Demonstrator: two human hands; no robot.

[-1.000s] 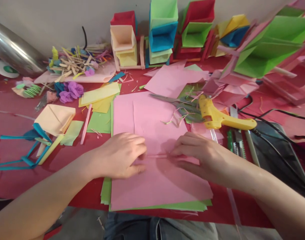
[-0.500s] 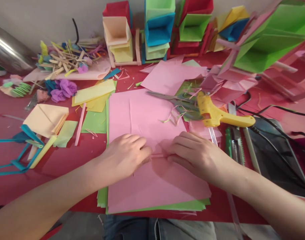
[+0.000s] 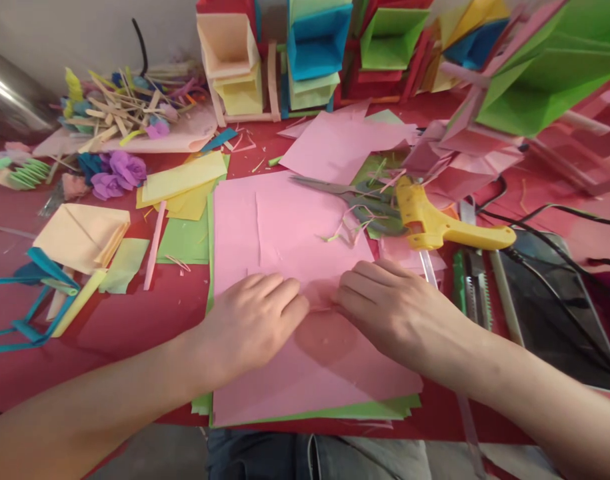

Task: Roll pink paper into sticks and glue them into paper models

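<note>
Both hands work over a stack of pink paper sheets. My left hand, its fingers curled and pressed together, grips the left end of a smaller pink paper piece. At the other end of that piece is my right hand, likewise closed on it. The piece's near edge looks rolled or folded into a thin ridge between the hands. The fingertips are partly hidden underneath. Just beyond my right hand, grey scissors rest on the stack among thin paper scraps.
A yellow glue gun lies right of the scissors, near a cutter and a dark tablet-like device with cables. Folded paper models line the back. At left are a peach paper packet, purple paper flowers and wooden sticks.
My hands have stayed over the pink piece, fingers shifting slightly; its ridged near edge looks thinner now. The view has shifted a little.
</note>
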